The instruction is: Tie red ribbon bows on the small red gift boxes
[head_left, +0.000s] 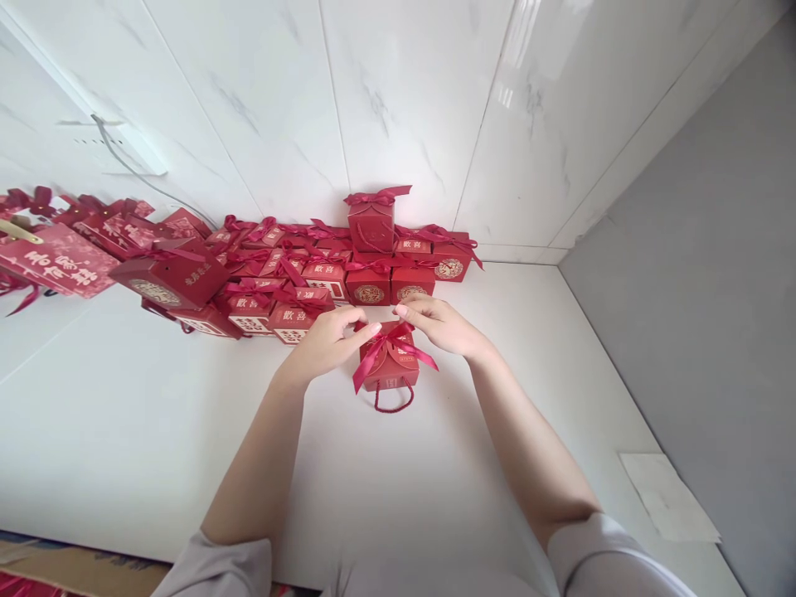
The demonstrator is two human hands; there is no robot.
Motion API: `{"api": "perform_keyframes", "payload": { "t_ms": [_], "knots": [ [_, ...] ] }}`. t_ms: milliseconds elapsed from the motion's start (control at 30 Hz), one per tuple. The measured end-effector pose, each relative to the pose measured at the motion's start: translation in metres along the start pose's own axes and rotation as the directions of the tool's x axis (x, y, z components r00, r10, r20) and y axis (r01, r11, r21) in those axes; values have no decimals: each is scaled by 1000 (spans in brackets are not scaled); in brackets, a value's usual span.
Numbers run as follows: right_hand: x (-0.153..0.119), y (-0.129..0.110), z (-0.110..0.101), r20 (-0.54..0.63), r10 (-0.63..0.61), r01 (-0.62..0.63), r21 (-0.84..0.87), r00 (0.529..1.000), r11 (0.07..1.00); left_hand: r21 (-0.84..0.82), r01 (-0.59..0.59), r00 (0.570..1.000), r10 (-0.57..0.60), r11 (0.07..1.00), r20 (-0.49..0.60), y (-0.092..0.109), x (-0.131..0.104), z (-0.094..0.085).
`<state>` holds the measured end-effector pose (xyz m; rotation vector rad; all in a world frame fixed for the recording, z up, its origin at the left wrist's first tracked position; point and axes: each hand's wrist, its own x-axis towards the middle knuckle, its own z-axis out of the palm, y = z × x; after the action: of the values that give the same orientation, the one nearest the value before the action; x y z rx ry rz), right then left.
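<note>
A small red gift box point(389, 373) sits on the white tabletop in front of me, with a dark red cord handle point(394, 410) lying toward me. A crimson ribbon point(393, 340) is tied in a bow across its top, both tails hanging over the sides. My left hand point(332, 340) is at the bow's left side, thumb and fingers closed on the ribbon. On the other side my right hand point(441, 325) pinches the ribbon near the right loop. The fingers partly cover the loops and the far edge of the box.
Several ribboned red boxes point(370, 286) stand in rows by the marble-patterned wall, one point(371, 228) on top. Red gift bags point(62, 257) lie at far left. A cable point(137, 176) hangs from a wall socket. White paper point(668, 496) lies at right; cardboard point(80, 568) shows bottom left.
</note>
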<state>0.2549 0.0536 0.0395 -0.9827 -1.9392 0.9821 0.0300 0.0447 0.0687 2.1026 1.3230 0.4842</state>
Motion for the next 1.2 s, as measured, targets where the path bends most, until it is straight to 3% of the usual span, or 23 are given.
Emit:
{"api": "perform_keyframes", "payload": {
  "t_ms": [233,467,600,700,833,1000,1200],
  "knots": [
    [-9,-11,-14,-109,64,-66,-20,992,998,-20,34,999,-34,999,-5,7,-16,-22],
    [-16,-6,-23,-117,110,-98,109,987,989,2,135,990,-135,991,-31,-5,-27,-34],
    [-19,11,-11,-43,229,-211,252,973,945,-90,185,981,-179,979,73,-12,-25,-17],
    [-27,25,8,-22,300,-282,282,954,917,-209,177,984,-167,962,64,-23,-20,8],
    [-45,38,30,71,168,-182,374,983,909,-349,132,985,-161,928,-54,-43,-13,36],
    [-66,52,47,96,88,-121,418,991,900,-528,79,982,-156,846,-103,-54,-18,51],
    [-75,64,58,99,43,-85,462,994,883,-631,-93,994,111,770,-11,-67,-33,68]
  ]
}}
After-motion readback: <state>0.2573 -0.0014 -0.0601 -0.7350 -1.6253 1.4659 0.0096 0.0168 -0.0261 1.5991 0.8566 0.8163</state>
